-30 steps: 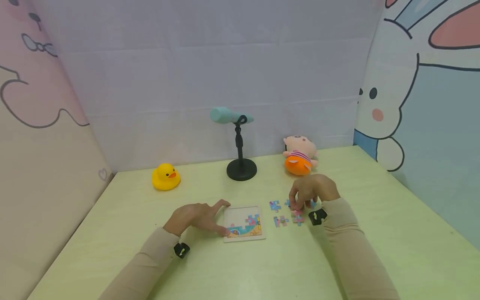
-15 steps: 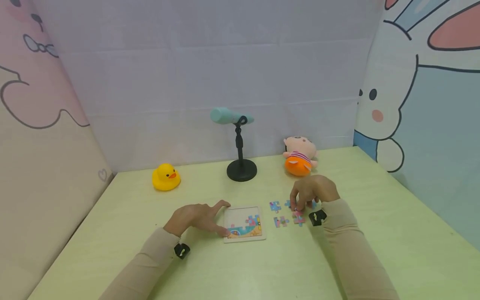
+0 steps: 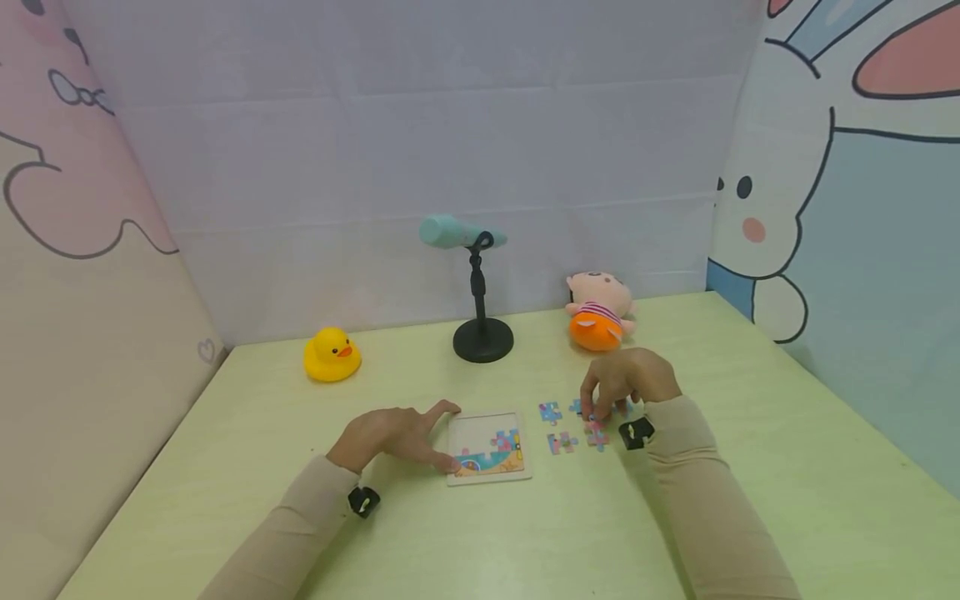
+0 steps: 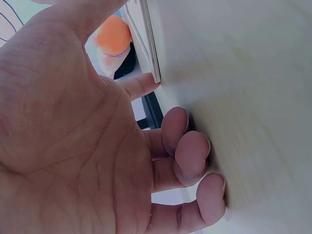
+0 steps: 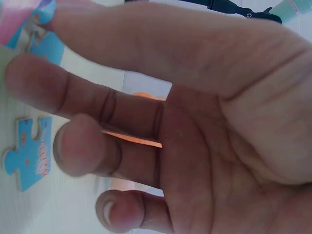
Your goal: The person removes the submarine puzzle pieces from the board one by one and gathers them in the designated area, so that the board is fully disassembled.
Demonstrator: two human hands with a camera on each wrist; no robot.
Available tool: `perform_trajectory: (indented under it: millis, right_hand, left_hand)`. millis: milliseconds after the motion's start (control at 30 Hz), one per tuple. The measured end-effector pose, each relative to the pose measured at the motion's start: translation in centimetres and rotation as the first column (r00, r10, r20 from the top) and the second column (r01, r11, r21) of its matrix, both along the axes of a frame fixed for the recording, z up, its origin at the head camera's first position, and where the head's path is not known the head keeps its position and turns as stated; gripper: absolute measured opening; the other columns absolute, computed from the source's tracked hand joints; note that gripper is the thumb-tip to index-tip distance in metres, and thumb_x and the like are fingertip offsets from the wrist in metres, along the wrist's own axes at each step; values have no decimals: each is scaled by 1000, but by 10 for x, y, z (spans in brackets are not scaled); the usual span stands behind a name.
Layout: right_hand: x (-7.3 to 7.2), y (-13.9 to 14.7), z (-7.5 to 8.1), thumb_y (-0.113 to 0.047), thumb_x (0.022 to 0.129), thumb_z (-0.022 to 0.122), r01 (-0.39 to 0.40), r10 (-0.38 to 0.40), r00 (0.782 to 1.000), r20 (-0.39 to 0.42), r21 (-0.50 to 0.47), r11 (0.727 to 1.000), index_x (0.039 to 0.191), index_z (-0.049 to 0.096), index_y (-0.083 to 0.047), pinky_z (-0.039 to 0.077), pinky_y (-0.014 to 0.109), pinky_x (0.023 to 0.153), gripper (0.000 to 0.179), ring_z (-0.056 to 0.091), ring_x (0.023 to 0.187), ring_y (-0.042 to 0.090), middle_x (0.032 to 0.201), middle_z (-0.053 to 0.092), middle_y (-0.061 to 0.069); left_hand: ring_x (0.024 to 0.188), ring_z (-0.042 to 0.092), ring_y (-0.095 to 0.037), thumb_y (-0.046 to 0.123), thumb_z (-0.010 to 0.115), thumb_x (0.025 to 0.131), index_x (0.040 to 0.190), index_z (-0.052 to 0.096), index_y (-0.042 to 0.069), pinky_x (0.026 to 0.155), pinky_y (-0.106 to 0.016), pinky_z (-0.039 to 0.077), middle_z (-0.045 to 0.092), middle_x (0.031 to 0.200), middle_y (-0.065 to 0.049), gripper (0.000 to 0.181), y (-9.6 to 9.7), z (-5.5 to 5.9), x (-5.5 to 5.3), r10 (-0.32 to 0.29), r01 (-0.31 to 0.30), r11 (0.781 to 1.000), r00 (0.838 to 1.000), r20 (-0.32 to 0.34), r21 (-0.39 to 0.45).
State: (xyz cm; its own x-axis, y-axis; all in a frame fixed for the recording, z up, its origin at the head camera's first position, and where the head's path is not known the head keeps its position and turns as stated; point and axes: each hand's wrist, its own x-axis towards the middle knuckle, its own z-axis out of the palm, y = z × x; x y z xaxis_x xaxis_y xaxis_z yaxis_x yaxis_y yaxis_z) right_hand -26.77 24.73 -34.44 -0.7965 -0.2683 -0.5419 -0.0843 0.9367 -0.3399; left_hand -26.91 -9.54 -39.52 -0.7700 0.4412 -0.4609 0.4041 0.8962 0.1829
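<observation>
My left hand (image 3: 401,433) lies beside the square puzzle tray (image 3: 490,479). Its thumb and index finger spread along the tray's left side and touch it, while the other fingertips (image 4: 191,155) rest on the table. Assembled puzzle pieces (image 3: 495,458) cover the tray's bottom and part of its right side. To the right, my right hand (image 3: 628,379) reaches down among loose pieces. Its thumb tip is at a pink and blue puzzle piece (image 5: 22,14), apparently pinched with the index finger, which is mostly hidden. A loose blue piece (image 5: 30,151) lies below the other fingers.
On the table (image 3: 540,542), a yellow toy duck (image 3: 332,354) sits at the back left. A black stand (image 3: 483,340) holding a mint-coloured cylinder (image 3: 450,232) stands behind the tray. A plush toy (image 3: 598,312) is beyond my right hand. Loose pieces (image 3: 550,412) lie right of the tray.
Both hands stay almost in place. The right fingers and the pink piece below them have shifted only slightly; the tray has not moved.
</observation>
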Motion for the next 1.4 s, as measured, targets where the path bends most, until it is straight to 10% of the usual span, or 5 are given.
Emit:
perform_trajectory:
  millis: [1400]
  right_hand:
    - [-4, -26, 1, -6, 90, 68, -153, 151, 988, -34, -44, 987, 96, 77, -18, 34, 24, 53, 16, 48, 59, 14, 72, 62, 0]
  left_hand:
    - [91, 58, -21, 68, 68, 81, 151, 26, 35, 84, -47, 47, 62, 98, -7, 88, 0, 3, 1, -14, 14, 1000, 1000, 6, 10]
